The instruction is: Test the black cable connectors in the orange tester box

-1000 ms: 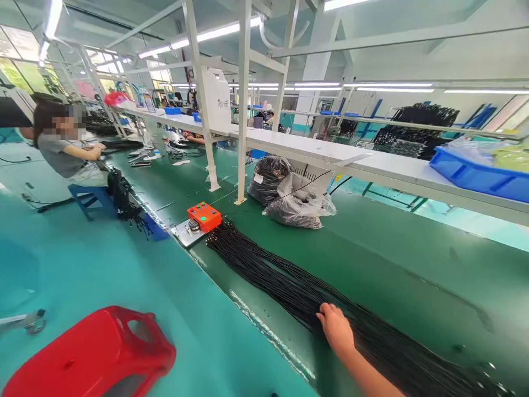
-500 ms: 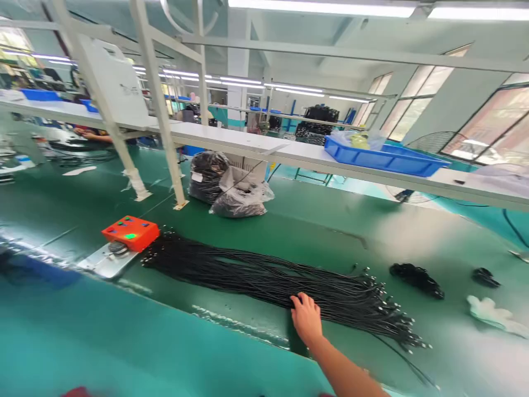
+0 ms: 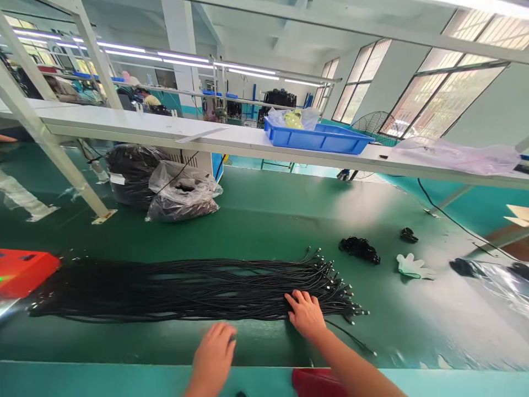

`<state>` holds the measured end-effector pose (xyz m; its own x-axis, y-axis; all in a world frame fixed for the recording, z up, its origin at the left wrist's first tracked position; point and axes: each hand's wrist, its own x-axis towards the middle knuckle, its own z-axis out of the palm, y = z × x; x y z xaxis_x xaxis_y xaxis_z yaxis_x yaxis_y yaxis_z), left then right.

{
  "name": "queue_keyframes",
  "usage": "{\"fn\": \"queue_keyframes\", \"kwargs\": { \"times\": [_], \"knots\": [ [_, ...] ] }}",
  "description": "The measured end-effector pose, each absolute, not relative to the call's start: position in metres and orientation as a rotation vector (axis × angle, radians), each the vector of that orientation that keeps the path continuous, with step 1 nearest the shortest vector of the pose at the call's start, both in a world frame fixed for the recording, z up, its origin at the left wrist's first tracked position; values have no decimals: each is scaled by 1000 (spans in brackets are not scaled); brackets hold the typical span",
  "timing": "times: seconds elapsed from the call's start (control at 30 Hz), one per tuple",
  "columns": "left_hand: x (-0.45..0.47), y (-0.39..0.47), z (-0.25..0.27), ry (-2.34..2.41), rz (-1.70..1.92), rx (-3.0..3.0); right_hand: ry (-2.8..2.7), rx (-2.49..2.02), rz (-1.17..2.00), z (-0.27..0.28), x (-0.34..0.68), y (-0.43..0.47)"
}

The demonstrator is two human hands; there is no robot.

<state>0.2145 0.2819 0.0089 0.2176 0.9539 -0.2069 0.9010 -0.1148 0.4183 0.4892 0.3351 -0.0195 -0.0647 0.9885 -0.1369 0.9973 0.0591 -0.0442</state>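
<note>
A long bundle of black cables (image 3: 198, 289) lies spread from left to right across the green tabletop. Its metal-tipped connectors fan out at the right end. My right hand (image 3: 306, 315) rests on the cables near that end, palm down with the fingers spread. In front of the bundle's near edge, my left hand (image 3: 212, 355) is raised and smeared by motion, apart from the cables; how its fingers are set is unclear. One loose cable (image 3: 351, 333) strays toward me beside my right wrist.
An orange box (image 3: 27, 271) sits at the left end of the bundle. Bagged goods (image 3: 182, 193) stand behind, by the shelf post (image 3: 70, 154). A black coil (image 3: 359, 249), a smaller coil (image 3: 409, 235) and a white glove (image 3: 414, 267) lie right. A blue tray (image 3: 318, 138) is on the shelf.
My view has turned right and closer to the cables. The left hand has come into sight. My right hand now touches the bundle nearer its connector end.
</note>
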Motion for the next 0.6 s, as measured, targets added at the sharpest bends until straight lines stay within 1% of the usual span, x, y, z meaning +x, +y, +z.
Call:
{"fn": "queue_keyframes", "kwargs": {
  "times": [0.13,0.3,0.5,0.6],
  "knots": [
    [264,333,3,1702,12,2214,2102,2226,-139,-20,508,332],
    [269,361,-5,1688,-180,2263,2146,2210,-154,-15,532,338],
    [269,353,1,1723,-149,2193,2154,2194,-197,-21,535,381],
    [249,329,8,1774,-62,2089,2075,2226,-178,-26,535,378]
  ]
}}
